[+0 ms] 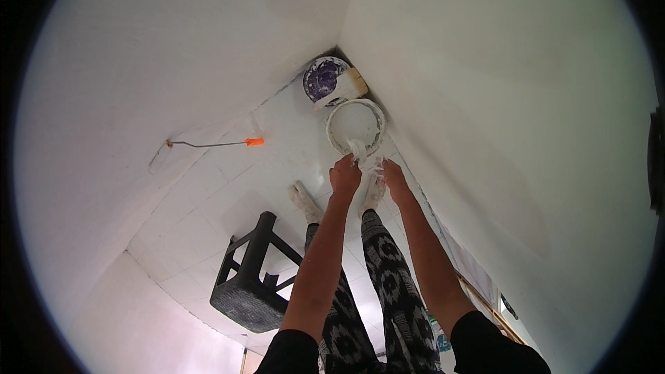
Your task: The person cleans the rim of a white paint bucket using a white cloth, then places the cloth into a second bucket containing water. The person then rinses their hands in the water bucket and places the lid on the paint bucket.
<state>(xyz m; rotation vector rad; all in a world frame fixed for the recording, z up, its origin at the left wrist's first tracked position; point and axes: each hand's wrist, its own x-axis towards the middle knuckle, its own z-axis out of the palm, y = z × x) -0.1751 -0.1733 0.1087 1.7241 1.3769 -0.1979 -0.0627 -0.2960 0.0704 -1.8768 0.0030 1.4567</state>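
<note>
My left hand (345, 176) is closed on a white crumpled piece (357, 148), cloth or plastic, I cannot tell which. That piece hangs over the near rim of a round bucket (331, 136) holding whitish liquid. Just to the right, my right hand (395, 177) is closed, with a whitish, partly see-through scrap (379, 164) at its fingertips. Whether both pieces are one is unclear. Behind the bucket, a wide brush (355, 82) with pale bristles lies across a purple, white-smeared round lid or container (321, 82) in the corner.
A paint roller (215, 145) with an orange handle leans against the left wall. A dark plastic stool (251, 298) lies tipped beside my left leg. White walls (499, 111) meet behind the bucket. My white-smeared feet (305, 199) stand on pale floor tiles.
</note>
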